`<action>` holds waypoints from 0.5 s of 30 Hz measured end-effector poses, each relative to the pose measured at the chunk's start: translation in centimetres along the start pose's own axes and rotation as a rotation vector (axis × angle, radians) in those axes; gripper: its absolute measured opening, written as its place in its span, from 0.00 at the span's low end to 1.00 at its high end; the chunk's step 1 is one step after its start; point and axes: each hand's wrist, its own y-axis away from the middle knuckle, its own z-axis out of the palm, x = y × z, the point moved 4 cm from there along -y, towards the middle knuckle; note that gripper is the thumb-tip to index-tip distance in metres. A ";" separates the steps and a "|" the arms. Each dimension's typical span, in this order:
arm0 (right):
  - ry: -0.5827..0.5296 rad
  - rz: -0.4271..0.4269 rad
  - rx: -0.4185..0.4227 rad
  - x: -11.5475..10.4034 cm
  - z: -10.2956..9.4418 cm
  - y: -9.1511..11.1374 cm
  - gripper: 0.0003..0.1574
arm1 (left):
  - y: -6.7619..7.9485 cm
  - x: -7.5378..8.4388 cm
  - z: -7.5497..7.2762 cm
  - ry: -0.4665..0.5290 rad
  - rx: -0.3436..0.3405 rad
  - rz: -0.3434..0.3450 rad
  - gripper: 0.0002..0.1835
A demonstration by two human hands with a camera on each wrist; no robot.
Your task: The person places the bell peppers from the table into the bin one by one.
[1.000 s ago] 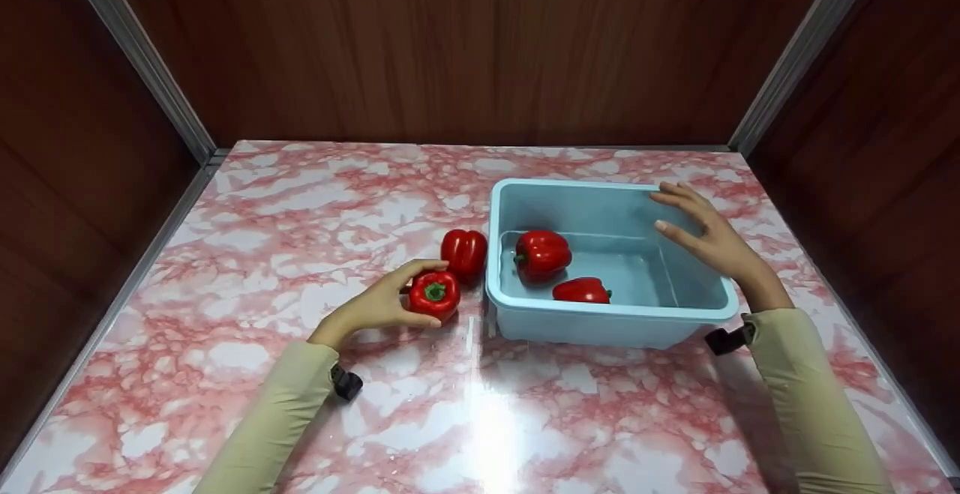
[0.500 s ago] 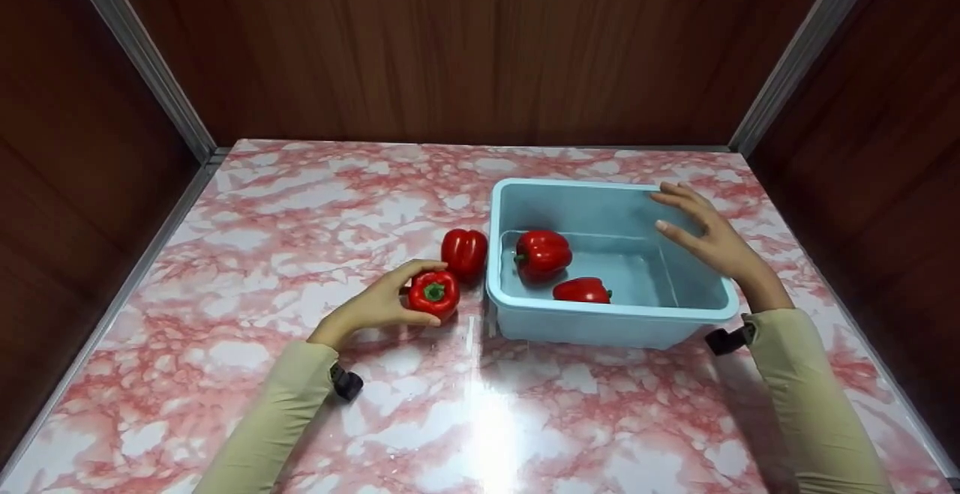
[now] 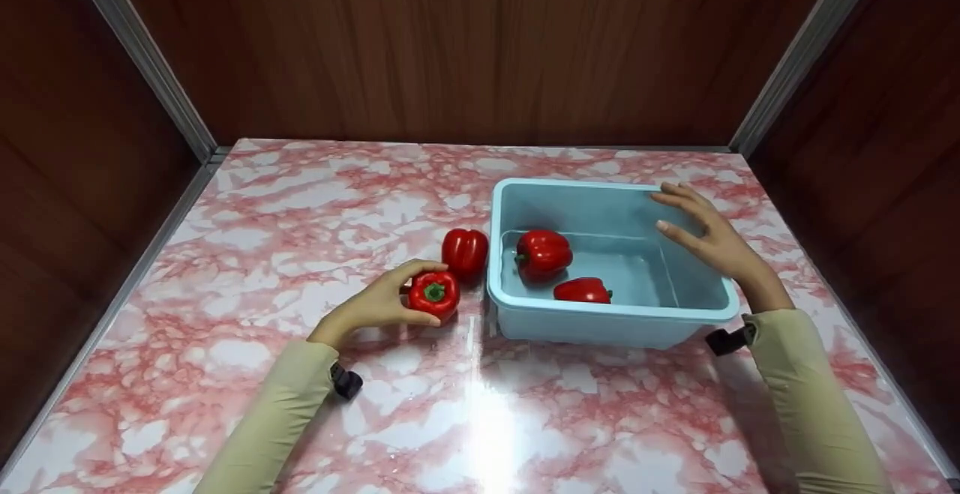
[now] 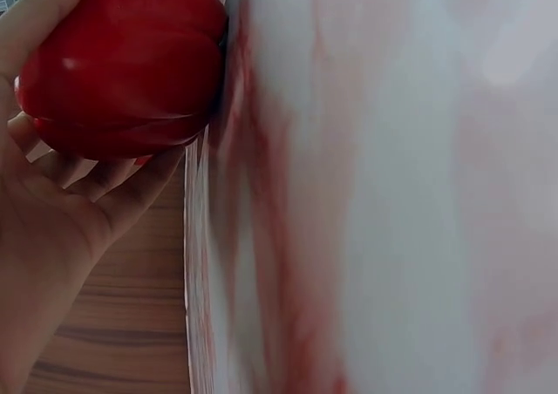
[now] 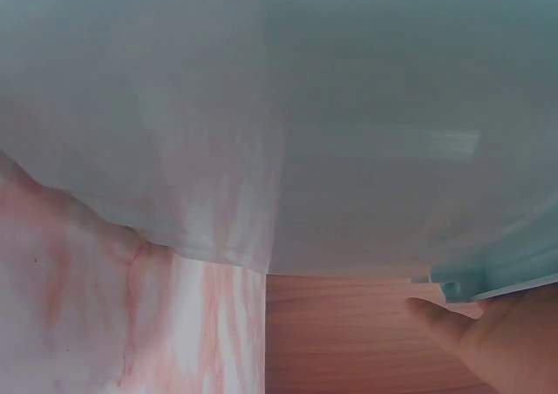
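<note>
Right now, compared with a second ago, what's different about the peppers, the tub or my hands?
Nothing visibly moved, and nothing was taken hold of or let go. Your left hand still grips the stem-up pepper, your right hand is still at the right end of the tub, and the pepper beside it and two peppers inside stayed put.

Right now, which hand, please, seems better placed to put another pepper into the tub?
The left hand, I think: its grip is round a pepper just left of the tub, while the right hand, at the tub's right end, holds none.
</note>
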 end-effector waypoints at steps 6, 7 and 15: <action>0.002 0.035 -0.008 -0.1 0.0 0.0 0.31 | 0.3 0.6 -0.2 0.019 0.001 0.008 0.41; 0.003 0.036 -0.008 -0.1 0.0 -0.1 0.31 | 0.3 0.6 -0.1 0.021 0.002 0.004 0.41; 0.014 0.019 -0.002 -0.1 0.0 -0.1 0.30 | -0.3 -2.2 0.0 0.019 0.022 -0.004 0.42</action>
